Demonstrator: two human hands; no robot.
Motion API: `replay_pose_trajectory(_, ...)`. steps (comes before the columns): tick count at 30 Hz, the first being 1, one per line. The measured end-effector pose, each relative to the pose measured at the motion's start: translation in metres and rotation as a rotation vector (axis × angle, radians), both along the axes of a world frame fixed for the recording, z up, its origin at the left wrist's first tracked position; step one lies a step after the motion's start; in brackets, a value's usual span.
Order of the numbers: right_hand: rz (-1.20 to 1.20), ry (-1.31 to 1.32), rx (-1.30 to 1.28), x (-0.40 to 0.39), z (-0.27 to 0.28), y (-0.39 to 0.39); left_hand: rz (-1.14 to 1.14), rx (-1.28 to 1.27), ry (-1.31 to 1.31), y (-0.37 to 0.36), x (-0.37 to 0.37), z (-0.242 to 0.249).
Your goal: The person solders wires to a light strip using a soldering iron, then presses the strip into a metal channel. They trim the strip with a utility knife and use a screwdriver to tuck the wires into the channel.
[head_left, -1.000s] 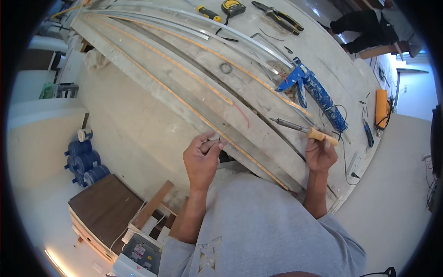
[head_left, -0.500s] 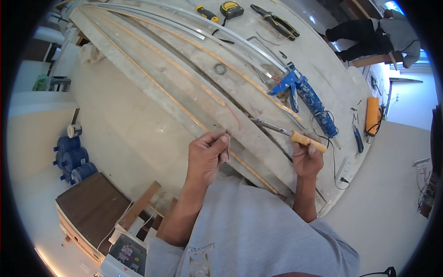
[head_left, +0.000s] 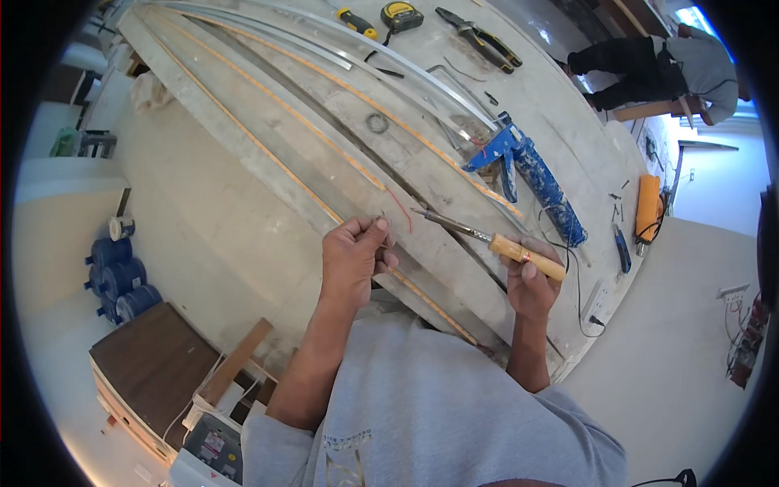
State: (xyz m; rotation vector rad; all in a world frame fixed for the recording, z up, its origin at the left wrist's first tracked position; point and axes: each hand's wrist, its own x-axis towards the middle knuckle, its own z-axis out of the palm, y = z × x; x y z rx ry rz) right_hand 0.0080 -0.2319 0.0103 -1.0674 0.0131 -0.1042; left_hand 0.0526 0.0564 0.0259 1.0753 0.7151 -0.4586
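My right hand (head_left: 531, 284) is closed around the wooden handle of a soldering iron (head_left: 526, 257). The iron's metal shaft points left, its tip above the work surface near a short red wire (head_left: 403, 213). That wire trails from the end of an orange-yellow LED strip (head_left: 324, 140). Left of the tip, my left hand (head_left: 355, 253) pinches a thin dark wire, mostly hidden by the fingers now. A second LED strip (head_left: 243, 128) runs along the near board and passes under my left hand.
On the bench (head_left: 560, 122) lie a blue caulking gun (head_left: 540, 178), pliers (head_left: 480, 40), a tape measure (head_left: 401, 15), a screwdriver (head_left: 357, 23), a utility knife (head_left: 621, 248) and an orange tool (head_left: 648, 207). The iron's cord reaches a power strip (head_left: 599, 307). Another person (head_left: 661, 69) bends over at the far right.
The soldering iron has turned so its tip shows farther left, nearer the red wire. My left hand has rotated slightly, hiding most of the thin wire. The view has shifted a little.
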Motion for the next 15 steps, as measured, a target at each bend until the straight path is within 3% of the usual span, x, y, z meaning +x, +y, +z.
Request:
replay_pose_trajectory(5,-0.007,0.017,0.006,0.005,-0.004,0.001,0.118,-0.135,-0.001,-0.011,0.004,0.003)
replay_pose_trajectory(15,0.024,0.022,-0.156,0.025,-0.016,0.007,0.068,0.096,0.039,-0.016,0.020,-0.004)
